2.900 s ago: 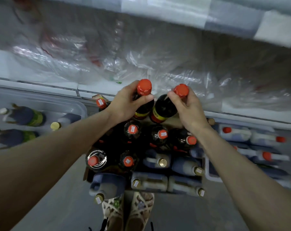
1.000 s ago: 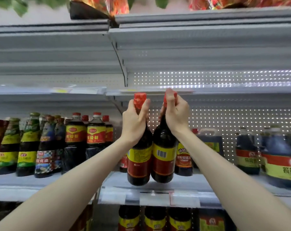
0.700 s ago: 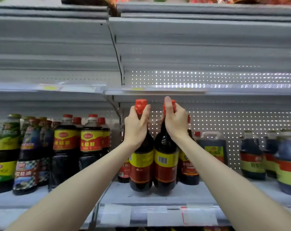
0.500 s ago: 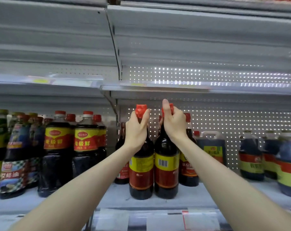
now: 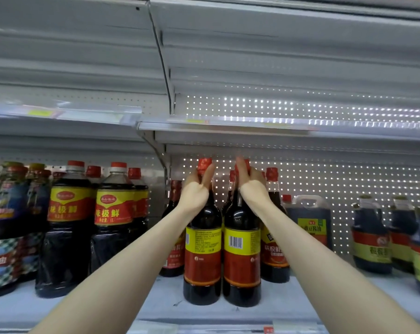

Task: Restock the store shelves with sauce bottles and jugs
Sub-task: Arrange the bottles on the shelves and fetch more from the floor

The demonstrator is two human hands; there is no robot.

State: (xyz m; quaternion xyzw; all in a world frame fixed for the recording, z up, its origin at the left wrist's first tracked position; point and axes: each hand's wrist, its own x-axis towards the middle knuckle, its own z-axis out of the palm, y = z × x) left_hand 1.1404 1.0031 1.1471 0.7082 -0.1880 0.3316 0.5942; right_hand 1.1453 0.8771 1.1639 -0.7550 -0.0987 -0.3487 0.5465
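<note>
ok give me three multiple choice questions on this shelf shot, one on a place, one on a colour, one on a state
1. Where is the handled jug relative to the right bottle?
A) to its left B) to its right C) on the shelf above

2. What colour is the cap of the left bottle?
A) red B) green C) white

3. How is the right bottle?
A) lying flat B) upright, untouched C) upright, neck gripped

Answers: B, the jug stands further right on the same shelf; A, the cap above the left hand is red; C, the right hand curls round its neck.
</note>
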